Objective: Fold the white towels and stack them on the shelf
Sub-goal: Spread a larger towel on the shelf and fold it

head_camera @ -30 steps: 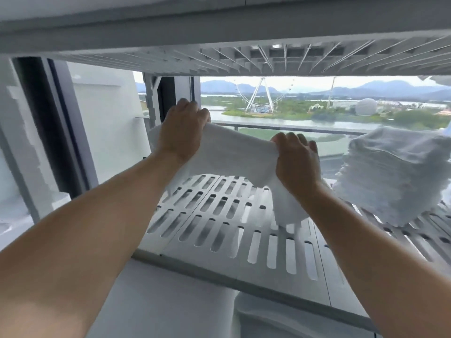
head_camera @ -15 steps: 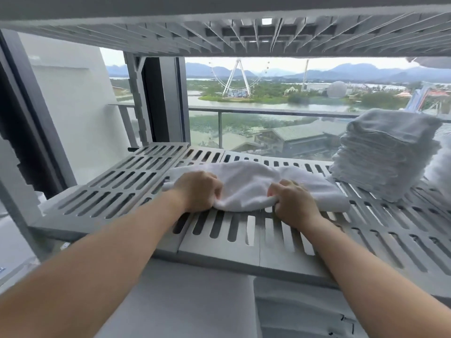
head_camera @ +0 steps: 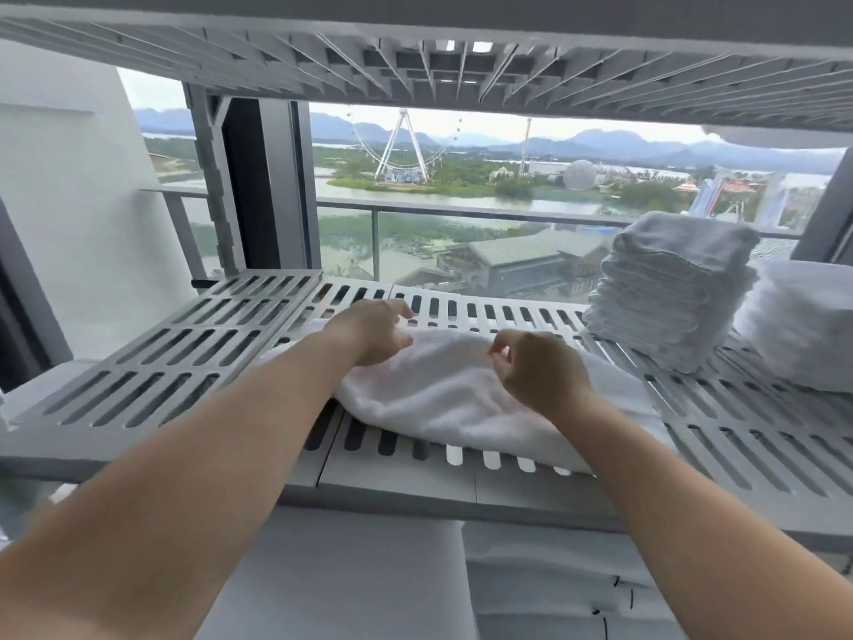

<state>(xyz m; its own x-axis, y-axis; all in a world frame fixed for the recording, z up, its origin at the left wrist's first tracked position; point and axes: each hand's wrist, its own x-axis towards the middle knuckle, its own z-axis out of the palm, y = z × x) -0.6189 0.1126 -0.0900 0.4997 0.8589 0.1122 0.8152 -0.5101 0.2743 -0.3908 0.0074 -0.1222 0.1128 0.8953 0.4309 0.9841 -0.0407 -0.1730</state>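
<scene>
A folded white towel (head_camera: 443, 399) lies on the grey slotted shelf (head_camera: 184, 362), near its front edge. My left hand (head_camera: 374, 332) hovers over the towel's left end with its fingers loosely spread and nothing in them. Just above the towel's right half is my right hand (head_camera: 535, 371), fingers loosely curled and holding nothing. A tall stack of folded white towels (head_camera: 669, 288) stands on the shelf to the right, apart from the single towel.
Another white pile (head_camera: 803, 334) sits at the far right of the shelf. A second slotted shelf (head_camera: 461, 53) runs close overhead. Behind the shelf is a window with a balcony rail. White bedding (head_camera: 332, 584) lies below the shelf's front edge.
Both hands lowered the towel from mid-air onto the shelf, then let go of it and lifted slightly. The fingers have loosened.
</scene>
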